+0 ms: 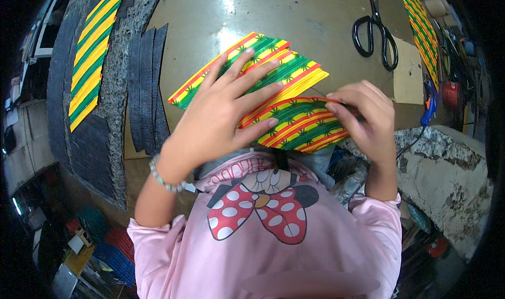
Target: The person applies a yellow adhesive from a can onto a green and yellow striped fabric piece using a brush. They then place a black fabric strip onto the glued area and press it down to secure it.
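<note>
Fingers spread, my left hand (pixel 227 105) lies palm down on a stack of green, yellow and red striped fabric pieces (pixel 302 80) with a leaf print. The stack's edges are slightly fanned out on the table. My right hand (pixel 365 117) pinches the upper right edge of a striped fabric piece (pixel 303 123) between thumb and fingertips. This piece curves over the table's near edge, close to my body, and its left end runs beside my left thumb. The fingers of my right hand hide its right end.
Black-handled scissors (pixel 375 34) lie at the back right beside a cardboard piece (pixel 406 70). Folded dark mesh strips (pixel 148 90) stand left of my left hand. Striped fabric (pixel 94 54) lies further left, more (pixel 420 30) at far right. A blue glue gun (pixel 428 109) trails a cord.
</note>
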`<state>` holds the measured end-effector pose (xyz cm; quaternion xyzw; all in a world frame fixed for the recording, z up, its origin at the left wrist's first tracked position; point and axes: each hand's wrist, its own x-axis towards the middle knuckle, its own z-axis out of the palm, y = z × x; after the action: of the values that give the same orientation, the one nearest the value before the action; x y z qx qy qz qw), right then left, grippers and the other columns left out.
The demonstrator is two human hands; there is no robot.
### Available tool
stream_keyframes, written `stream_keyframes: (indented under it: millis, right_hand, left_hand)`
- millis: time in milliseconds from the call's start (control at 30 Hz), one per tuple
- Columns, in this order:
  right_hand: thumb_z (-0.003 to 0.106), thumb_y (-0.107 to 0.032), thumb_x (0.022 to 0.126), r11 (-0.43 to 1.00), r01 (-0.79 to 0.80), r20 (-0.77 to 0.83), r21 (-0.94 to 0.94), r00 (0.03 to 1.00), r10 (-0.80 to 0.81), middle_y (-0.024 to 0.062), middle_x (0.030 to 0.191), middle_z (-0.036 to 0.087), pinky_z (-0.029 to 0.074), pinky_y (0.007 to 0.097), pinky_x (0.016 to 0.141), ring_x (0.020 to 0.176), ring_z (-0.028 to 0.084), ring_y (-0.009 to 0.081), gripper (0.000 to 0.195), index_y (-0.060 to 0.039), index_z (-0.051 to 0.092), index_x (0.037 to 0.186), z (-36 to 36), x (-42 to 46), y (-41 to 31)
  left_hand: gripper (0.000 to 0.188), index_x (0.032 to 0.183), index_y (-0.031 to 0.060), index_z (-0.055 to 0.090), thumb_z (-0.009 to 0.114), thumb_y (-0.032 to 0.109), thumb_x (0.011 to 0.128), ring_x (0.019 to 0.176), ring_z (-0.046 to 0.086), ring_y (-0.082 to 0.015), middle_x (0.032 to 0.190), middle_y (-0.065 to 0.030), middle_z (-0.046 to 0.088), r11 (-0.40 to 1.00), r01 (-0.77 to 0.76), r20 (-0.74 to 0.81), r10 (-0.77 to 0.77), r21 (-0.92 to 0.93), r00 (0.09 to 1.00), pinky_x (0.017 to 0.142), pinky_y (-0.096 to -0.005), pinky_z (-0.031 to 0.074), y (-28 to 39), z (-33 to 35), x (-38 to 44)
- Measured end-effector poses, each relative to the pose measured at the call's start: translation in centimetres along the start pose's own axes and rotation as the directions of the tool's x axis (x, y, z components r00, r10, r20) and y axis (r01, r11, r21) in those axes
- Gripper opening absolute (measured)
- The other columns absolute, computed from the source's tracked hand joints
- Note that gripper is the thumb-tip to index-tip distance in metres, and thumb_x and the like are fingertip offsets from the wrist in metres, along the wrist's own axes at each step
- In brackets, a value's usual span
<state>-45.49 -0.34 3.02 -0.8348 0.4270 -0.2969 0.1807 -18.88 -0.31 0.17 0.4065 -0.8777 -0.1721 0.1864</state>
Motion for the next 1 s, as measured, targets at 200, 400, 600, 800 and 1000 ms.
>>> stream_keyframes:
  millis: [200,400,600,800,1000]
  right_hand:
    - [0.076,-0.011,0.080,0.950,-0.299,0.030,0.092,0.954,0.297,0.0121,0.079,0.066,0.048,0.0316,0.061,0.069,0.064,0.0242,0.017,0.0016,0.067,0.087,1.5,0.6,1.5]
    - [0.076,-0.015,0.082,0.876,-0.458,-0.014,0.152,0.885,0.466,0.0108,0.076,0.065,0.045,0.0288,0.058,0.066,0.062,0.0174,0.020,0.0026,0.067,0.087,2.9,-0.3,2.1]
    - [0.076,-0.015,0.083,0.881,-0.459,-0.024,0.112,0.885,0.464,0.0112,0.077,0.066,0.047,0.0291,0.060,0.067,0.064,0.0188,0.020,0.0026,0.067,0.087,3.4,-0.6,2.4]
    - [0.074,-0.015,0.084,0.878,-0.475,-0.008,0.055,0.879,0.476,0.0138,0.080,0.067,0.049,0.0320,0.064,0.071,0.066,0.0253,0.020,0.0023,0.066,0.087,3.4,-0.3,2.2]
    - [0.073,-0.019,0.085,0.868,-0.496,-0.002,0.017,0.868,0.497,0.0157,0.082,0.067,0.050,0.0346,0.066,0.074,0.067,0.0294,0.022,0.0018,0.066,0.087,3.6,0.0,2.0]
  left_hand:
    - [0.021,0.099,0.0031,0.070,0.072,0.003,0.078,0.088,0.061,-0.0265,0.096,-0.0075,0.064,0.911,0.281,-0.217,-0.353,-0.303,0.910,0.078,-0.0378,0.049,3.2,1.7,-2.4]
    - [0.032,0.105,0.0052,0.071,0.072,0.001,0.073,0.087,0.059,-0.0254,0.099,-0.0085,0.061,0.947,0.237,-0.188,-0.279,-0.216,0.942,0.073,-0.0354,0.050,3.2,2.9,-3.3]
    - [0.041,0.112,0.0088,0.071,0.069,0.004,0.071,0.089,0.059,-0.0247,0.102,-0.0086,0.060,0.968,0.217,-0.155,-0.236,-0.130,0.959,0.075,-0.0359,0.050,3.1,2.9,-3.3]
    - [0.044,0.115,0.0097,0.069,0.067,0.004,0.072,0.091,0.059,-0.0241,0.104,-0.0079,0.059,0.965,0.229,-0.114,-0.244,-0.124,0.963,0.076,-0.0359,0.049,3.1,2.9,-3.5]
    - [0.040,0.113,0.0088,0.069,0.066,0.005,0.074,0.093,0.058,-0.0241,0.104,-0.0080,0.059,0.968,0.226,-0.126,-0.239,-0.111,0.963,0.077,-0.0355,0.049,3.2,2.8,-3.5]
